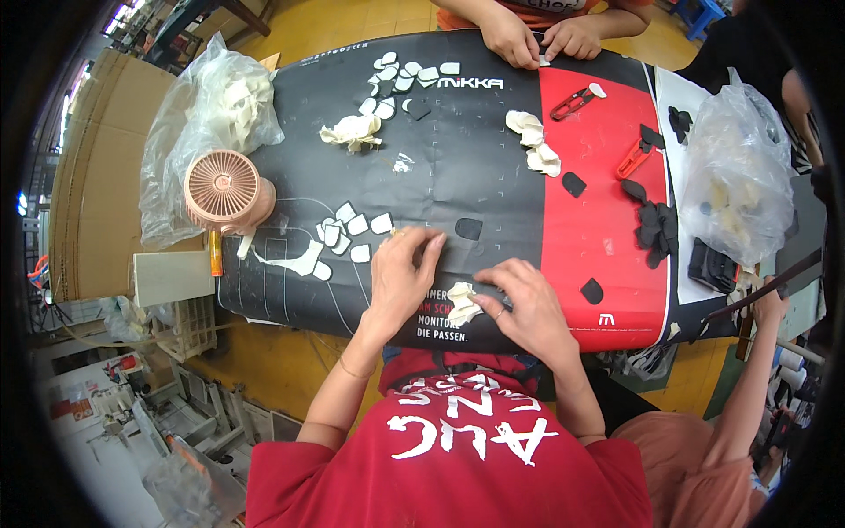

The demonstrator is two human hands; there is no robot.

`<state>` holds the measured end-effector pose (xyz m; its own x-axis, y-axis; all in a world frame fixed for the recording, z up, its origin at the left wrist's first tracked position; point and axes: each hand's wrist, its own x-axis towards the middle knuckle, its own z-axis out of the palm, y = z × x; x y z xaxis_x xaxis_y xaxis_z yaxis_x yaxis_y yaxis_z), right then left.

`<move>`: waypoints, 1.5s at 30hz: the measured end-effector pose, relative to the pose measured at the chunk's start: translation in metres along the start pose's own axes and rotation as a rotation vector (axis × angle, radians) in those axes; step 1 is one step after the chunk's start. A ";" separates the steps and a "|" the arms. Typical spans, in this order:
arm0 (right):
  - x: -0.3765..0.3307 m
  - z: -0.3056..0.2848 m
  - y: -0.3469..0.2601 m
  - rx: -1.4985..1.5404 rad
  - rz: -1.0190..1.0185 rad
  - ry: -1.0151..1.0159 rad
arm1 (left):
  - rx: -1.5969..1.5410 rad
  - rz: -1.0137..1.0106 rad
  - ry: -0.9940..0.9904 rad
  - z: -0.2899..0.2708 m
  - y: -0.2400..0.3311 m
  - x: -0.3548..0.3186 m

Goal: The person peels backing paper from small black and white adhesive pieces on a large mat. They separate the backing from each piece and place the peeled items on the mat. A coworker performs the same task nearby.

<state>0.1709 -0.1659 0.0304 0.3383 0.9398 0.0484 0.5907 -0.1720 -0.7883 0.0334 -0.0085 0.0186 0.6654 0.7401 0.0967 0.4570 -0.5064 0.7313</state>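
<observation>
My left hand [403, 275] is over the dark mat [308, 207], thumb and fingertips drawn together; anything in the pinch is hidden. To its left lies a loose group of small white rounded pieces [345, 214] with dark edges. My right hand [526, 308] hovers at a small stack of cream-coloured thin pieces [463, 304], thumb and forefinger apart, the thumb touching or almost touching the stack. Beyond the gap between my hands, a single black rounded piece [468, 229] rests flat on the mat.
Across the table, another person's hands [539, 42] work at a small piece. A pink fan [224, 191] and a plastic bag [224, 101] stand left. Cutters [576, 103], black pieces [656, 227] and a second bag [738, 172] lie right. A co-worker's arm [755, 378] reaches in at right.
</observation>
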 end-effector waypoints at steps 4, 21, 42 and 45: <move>-0.004 0.011 -0.008 -0.070 0.017 -0.044 | -0.023 0.022 -0.116 -0.013 0.002 -0.022; -0.006 0.020 -0.018 -0.183 -0.019 -0.035 | 0.020 0.139 -0.236 -0.010 -0.001 -0.046; -0.017 0.021 -0.023 0.114 0.042 0.071 | 0.070 0.142 -0.134 -0.008 -0.011 -0.054; -0.012 0.008 -0.018 0.319 0.088 0.201 | 0.053 0.141 -0.138 -0.014 -0.008 -0.051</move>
<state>0.1503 -0.1721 0.0392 0.5332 0.8434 0.0661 0.3060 -0.1195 -0.9445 -0.0128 -0.0360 0.0171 0.7979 0.5945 0.0997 0.3817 -0.6263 0.6798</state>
